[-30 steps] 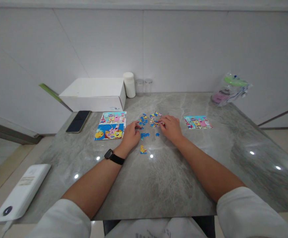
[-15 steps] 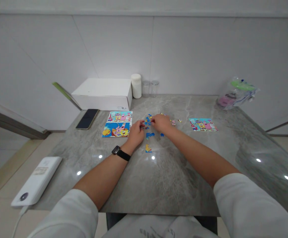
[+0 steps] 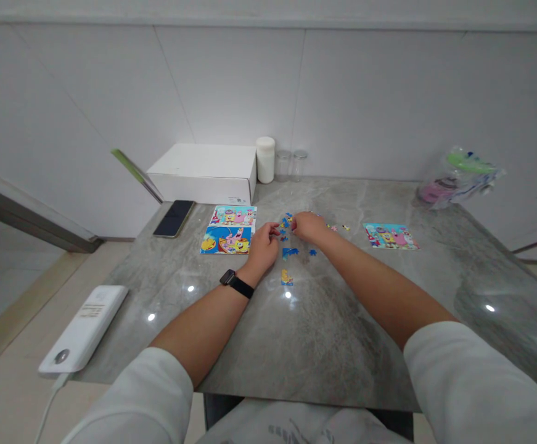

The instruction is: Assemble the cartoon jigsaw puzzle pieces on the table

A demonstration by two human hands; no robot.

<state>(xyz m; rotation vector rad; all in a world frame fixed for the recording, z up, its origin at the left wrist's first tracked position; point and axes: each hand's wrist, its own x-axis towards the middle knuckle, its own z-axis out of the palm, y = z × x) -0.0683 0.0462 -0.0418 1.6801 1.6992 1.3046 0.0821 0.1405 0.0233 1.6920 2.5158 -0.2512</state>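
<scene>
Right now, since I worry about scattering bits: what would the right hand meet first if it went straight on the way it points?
Most likely the blue-and-yellow puzzle pieces between the right hand and the left hand, though hand height is hard to judge.

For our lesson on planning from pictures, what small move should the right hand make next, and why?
The right hand should probably draw something blue from the small puzzle-piece pile toward the blue patch nearer the person, since it is right beside that pile and both show blue.
</scene>
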